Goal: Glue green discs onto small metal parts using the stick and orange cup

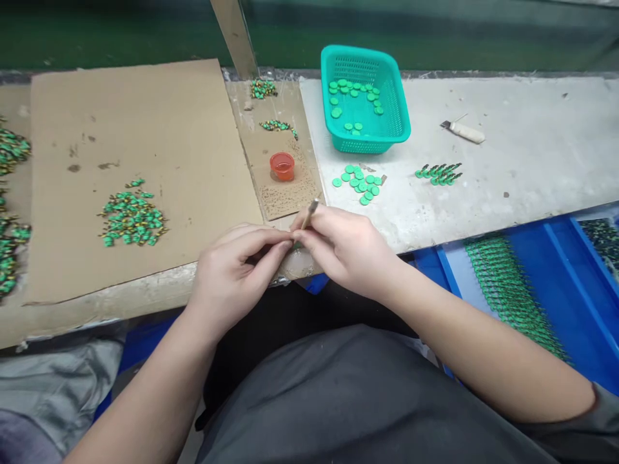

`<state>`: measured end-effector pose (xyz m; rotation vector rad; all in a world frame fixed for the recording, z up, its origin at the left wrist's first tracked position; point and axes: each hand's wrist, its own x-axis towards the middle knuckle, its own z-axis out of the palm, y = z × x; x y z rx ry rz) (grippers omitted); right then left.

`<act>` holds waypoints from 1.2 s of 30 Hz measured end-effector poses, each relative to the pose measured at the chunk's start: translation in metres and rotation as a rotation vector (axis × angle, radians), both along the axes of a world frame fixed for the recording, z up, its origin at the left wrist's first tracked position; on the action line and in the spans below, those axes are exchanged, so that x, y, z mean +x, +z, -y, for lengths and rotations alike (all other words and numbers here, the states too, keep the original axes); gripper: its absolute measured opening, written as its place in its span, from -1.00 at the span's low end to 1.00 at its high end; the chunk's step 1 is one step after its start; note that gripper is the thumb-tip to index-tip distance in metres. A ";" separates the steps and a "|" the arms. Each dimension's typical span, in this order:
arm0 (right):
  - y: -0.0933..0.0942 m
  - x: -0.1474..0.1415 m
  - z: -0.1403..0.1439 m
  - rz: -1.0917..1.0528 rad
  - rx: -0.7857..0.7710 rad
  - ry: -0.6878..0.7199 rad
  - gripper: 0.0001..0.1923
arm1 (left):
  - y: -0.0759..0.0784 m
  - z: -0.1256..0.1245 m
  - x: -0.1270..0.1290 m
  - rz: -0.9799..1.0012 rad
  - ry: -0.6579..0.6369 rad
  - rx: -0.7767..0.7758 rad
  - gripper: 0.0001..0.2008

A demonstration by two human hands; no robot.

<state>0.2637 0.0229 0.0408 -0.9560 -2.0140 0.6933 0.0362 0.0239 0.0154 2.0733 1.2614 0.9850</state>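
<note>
At the far left edge of the bench, loose green-and-brass parts (10,151) lie in scattered clumps, partly cut off by the frame. Just right of them a large cardboard sheet (145,129) covers the bench top, and a heap of small green parts (131,219) sits on its lower left area. Near the front edge of the bench, the left hand (232,274) is curled, its thumb and forefinger pinched together on something too small to make out; the fingertips meet those of the other hand. The right hand (345,248) is closed around a thin stick-like tool (310,212), whose pale tip pokes up and away from the fingers, tilted toward the back. Both hands hover just over the bench edge, above the person's dark lap.

Behind the hands, a narrower cardboard strip (280,193) carries a small orange cup (282,166) and, farther back, two little clusters of green parts (276,125). To the right, on the bare grey bench surface (532,148), a group of flat green discs (360,183) lies in front of a teal plastic basket (382,135), which holds more such discs. Further right, a short row of assembled green pieces (439,174) lies flat, and behind it a knife with a pale handle (463,131). At the lower right, a blue tray (575,283) holds long rows of green pieces (507,290) lined up closely.
</note>
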 end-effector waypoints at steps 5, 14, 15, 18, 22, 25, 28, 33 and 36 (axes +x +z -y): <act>0.002 0.024 0.022 -0.351 -0.183 -0.279 -0.87 | 0.016 0.002 0.000 0.148 0.094 -0.286 -0.76; -0.032 0.058 0.047 -0.566 -0.457 -0.363 -0.64 | 0.076 0.006 0.015 0.636 -0.138 -0.799 -0.56; -0.034 0.058 0.048 -0.571 -0.458 -0.352 -0.63 | 0.080 0.006 0.018 0.644 -0.155 -0.811 -0.56; -0.039 0.057 0.047 -0.590 -0.458 -0.307 -0.62 | 0.088 0.005 0.028 0.616 -0.166 -0.810 -0.56; -0.039 0.060 0.050 -0.593 -0.458 -0.270 -0.67 | 0.093 0.001 0.038 0.489 -0.175 -0.756 -0.57; -0.035 0.068 0.060 -0.573 -0.452 -0.280 -0.74 | 0.090 -0.012 0.056 0.286 -0.159 -0.576 -0.61; -0.031 0.079 0.072 -0.554 -0.454 -0.308 -0.82 | 0.076 -0.036 0.097 0.119 -0.092 -0.317 -0.67; -0.029 0.105 0.088 -0.569 -0.453 -0.377 -0.86 | 0.042 -0.074 0.199 0.011 -0.158 -0.084 -0.70; -0.030 0.120 0.097 -0.603 -0.449 -0.418 -0.86 | 0.028 -0.087 0.242 -0.036 -0.133 -0.017 -0.73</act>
